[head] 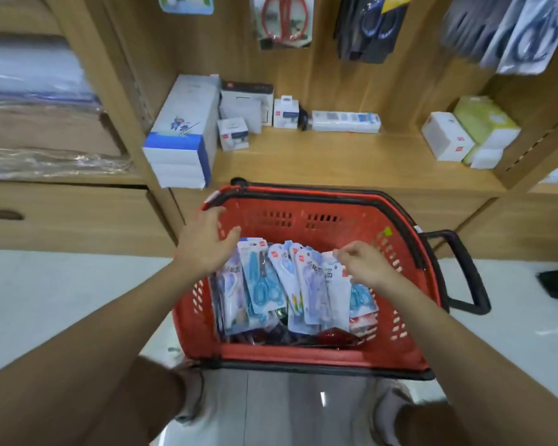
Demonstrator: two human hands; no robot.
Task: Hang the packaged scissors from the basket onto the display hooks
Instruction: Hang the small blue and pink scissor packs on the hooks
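Note:
A red plastic basket (303,350) stands on the floor in front of the wooden display. Several packaged scissors (261,284) with blue and pale handles stand upright inside it. My left hand (203,243) hovers over the basket's left side with fingers spread, just above the left packs. My right hand (364,265) pinches the top of a pack (337,297) on the right of the row. Packaged scissors hang on the display above: a red pair (284,20), dark pairs (372,27) and more at the far right (522,37).
A wooden shelf (351,159) behind the basket carries white and blue boxes (184,133), small white boxes (446,136) and a yellow-green box (485,122). The basket's black handle (464,268) sticks out to the right. Wrapped stacks (36,91) fill the left bay. My knees show below.

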